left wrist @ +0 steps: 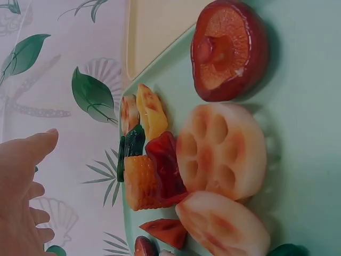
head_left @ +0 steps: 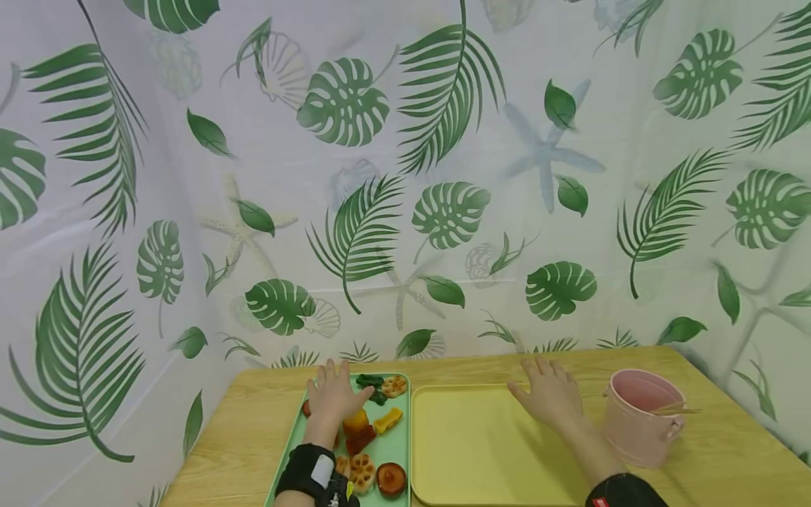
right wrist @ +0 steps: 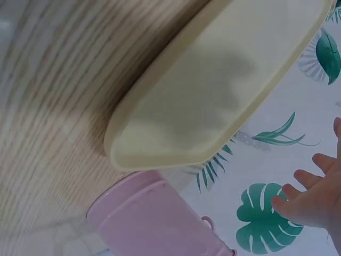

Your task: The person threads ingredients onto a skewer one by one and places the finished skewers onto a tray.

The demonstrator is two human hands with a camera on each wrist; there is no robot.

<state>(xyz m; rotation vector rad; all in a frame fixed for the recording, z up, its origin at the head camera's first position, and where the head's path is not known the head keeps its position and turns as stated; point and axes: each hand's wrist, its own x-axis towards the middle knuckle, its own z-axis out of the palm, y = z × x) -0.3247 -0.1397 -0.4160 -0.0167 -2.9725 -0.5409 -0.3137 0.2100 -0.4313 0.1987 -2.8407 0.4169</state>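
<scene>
Over the green tray (head_left: 405, 422) my left hand (head_left: 334, 396) hovers with its fingers spread, holding nothing. On that tray lie toy foods: a mushroom (left wrist: 229, 50), lotus root slices (left wrist: 221, 152), a corn piece (left wrist: 141, 183), a dark red piece (left wrist: 164, 165), a yellow piece (left wrist: 152, 113) and dark green pieces (head_left: 370, 381). My right hand (head_left: 552, 394), fingers extended and nothing in them, hangs above the right part of the yellow tray (head_left: 481, 443), where a shadow falls. Right of that hand stands a pink bucket (head_left: 640, 429).
Thin wooden sticks (head_left: 676, 409) lean out over the bucket's rim. Both trays lie side by side on a wooden table (head_left: 215, 436). A leaf-printed cloth (head_left: 393, 282) hangs behind the table and along its sides.
</scene>
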